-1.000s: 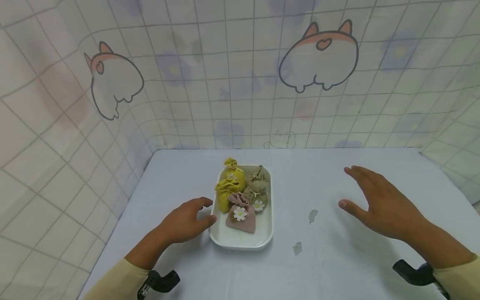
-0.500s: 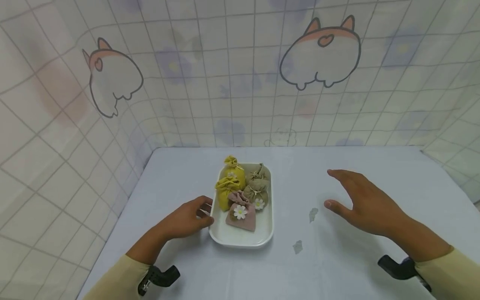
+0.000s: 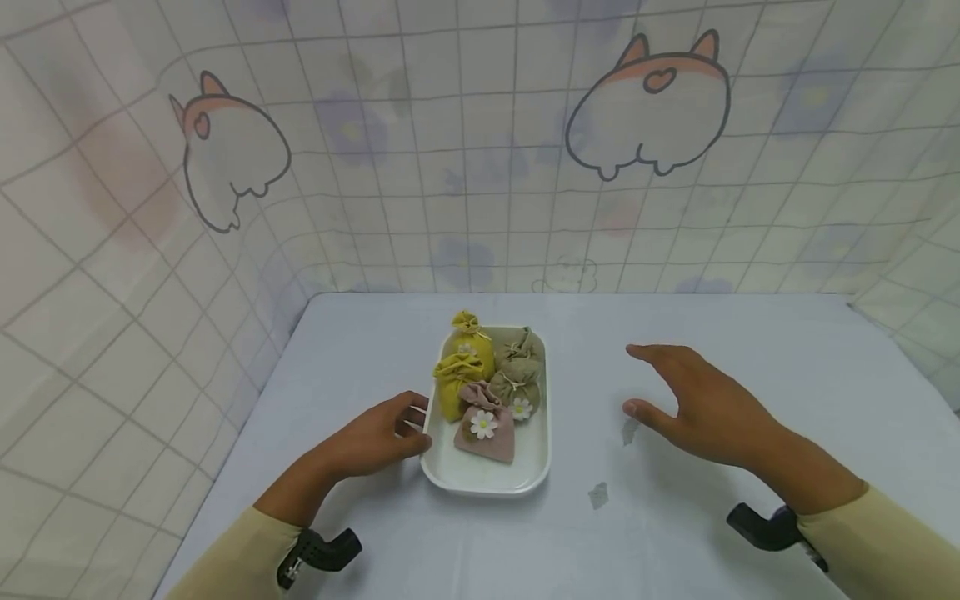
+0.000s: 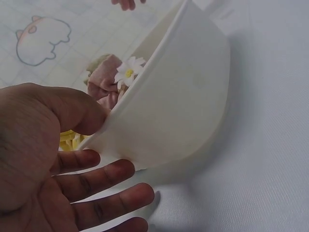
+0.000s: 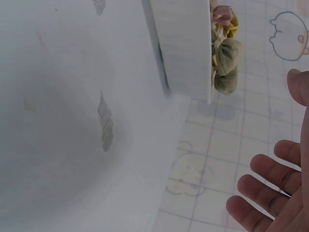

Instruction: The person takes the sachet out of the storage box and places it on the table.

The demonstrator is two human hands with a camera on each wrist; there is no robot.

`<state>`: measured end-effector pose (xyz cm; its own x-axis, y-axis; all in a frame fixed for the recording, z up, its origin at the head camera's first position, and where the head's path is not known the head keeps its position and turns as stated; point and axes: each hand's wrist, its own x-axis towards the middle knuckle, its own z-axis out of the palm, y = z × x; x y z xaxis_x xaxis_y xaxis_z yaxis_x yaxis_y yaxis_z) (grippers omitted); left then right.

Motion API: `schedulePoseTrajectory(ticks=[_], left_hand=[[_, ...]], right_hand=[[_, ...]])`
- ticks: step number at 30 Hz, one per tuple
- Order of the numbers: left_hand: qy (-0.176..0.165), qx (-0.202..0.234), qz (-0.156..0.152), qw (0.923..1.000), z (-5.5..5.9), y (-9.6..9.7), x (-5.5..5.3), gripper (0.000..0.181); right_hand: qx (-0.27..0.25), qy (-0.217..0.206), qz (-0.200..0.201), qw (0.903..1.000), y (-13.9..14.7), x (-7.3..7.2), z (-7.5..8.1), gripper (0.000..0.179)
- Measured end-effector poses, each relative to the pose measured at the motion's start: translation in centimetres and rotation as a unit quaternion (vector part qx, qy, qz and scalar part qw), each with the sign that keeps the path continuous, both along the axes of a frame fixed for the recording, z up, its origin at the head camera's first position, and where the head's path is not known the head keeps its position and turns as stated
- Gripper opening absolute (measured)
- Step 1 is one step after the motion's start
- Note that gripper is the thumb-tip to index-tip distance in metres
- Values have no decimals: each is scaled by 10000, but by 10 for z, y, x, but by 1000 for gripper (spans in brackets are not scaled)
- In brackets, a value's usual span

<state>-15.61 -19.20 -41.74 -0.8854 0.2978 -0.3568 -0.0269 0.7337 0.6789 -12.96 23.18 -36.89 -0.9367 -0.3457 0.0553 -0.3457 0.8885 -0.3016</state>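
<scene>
A white tray (image 3: 487,481) holds several small drawstring pouches. A pink pouch (image 3: 487,446) with a white daisy lies in front, yellow pouches (image 3: 452,392) are at its left and back, and grey-green pouches (image 3: 517,375) at the right. My left hand (image 3: 372,437) is at the tray's left side, its thumb at the rim. In the left wrist view, the fingers (image 4: 108,176) extend loosely along and below the outer wall; firm contact cannot be told. Right of the tray, my right hand (image 3: 708,408) hovers over the table, thumb and fingers apart, holding nothing.
White cloth covers the table (image 3: 525,550). Grey patches (image 3: 598,496) mark it right of the tray. Behind and at the sides hangs a checked curtain (image 3: 480,150) with animal drawings. Black wrist mounts (image 3: 318,552) sit below both hands.
My right hand has moved left toward the tray. The left hand has shifted slightly, bringing its thumb to the tray's rim. The tray and pouches stay in place.
</scene>
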Motion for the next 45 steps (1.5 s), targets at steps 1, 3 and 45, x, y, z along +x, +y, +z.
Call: schedulePoseTrajectory(ticks=[1,3,45], left_hand=[[-7,6,-6,10000,1,0,0,53],[-12,10,-13,10000,2,0,1,53],[-170,73,-28,9998,3,-2,0,54]], right_hand=[[-15,-21,1,10000,-2,0,0,78],[-47,-42,15,10000,-6,-2,0,75],[-265,-466,612,9967,-84,-22,-10,57]])
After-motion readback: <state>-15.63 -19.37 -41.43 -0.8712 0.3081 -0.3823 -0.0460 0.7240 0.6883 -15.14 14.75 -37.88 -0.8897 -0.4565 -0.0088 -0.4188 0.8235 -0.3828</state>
